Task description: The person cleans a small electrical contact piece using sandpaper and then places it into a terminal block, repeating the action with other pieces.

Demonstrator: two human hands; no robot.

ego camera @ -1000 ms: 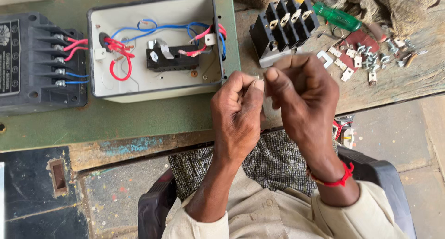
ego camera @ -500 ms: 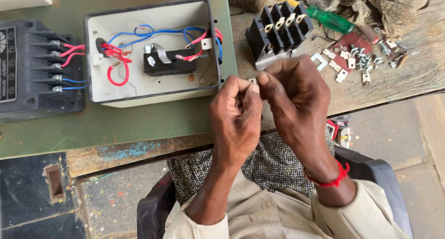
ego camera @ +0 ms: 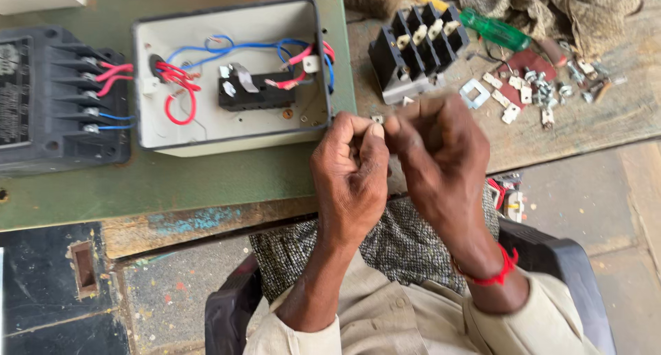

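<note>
Green-painted board covers the left part of the desk (ego camera: 206, 183); bare weathered wood continues to the right. On the board sits an open white enclosure (ego camera: 231, 72) with a black switch block inside and red and blue wires looped around it. A black finned unit (ego camera: 58, 97) stands just beside its left wall, joined to it by more red and blue wires.

Both hands are raised together just in front of the enclosure's right corner. The left hand (ego camera: 351, 169) is curled, thumb against forefinger. The right hand (ego camera: 437, 152) is curled likewise, its fingertips meeting those of the left. Between them a small light-coloured metal part (ego camera: 377, 119) shows, pinched at the fingertips; which hand carries most of the grip cannot be determined.

Risks at this stage:

- Loss of the part. It is tiny and held only by fingertips above the desk edge and the person's lap. A slip is likely to send it to the floor or into clothing.
- Confusion with other hardware. Loose screws and metal clips (ego camera: 537, 90) lie scattered on the wood near a black terminal block (ego camera: 413, 48) and a green-handled screwdriver (ego camera: 496, 30). A dropped part is hard to distinguish there.
- Wire disturbance. The hands work close to the enclosure wall; a sudden movement may snag the exposed wires.
</note>
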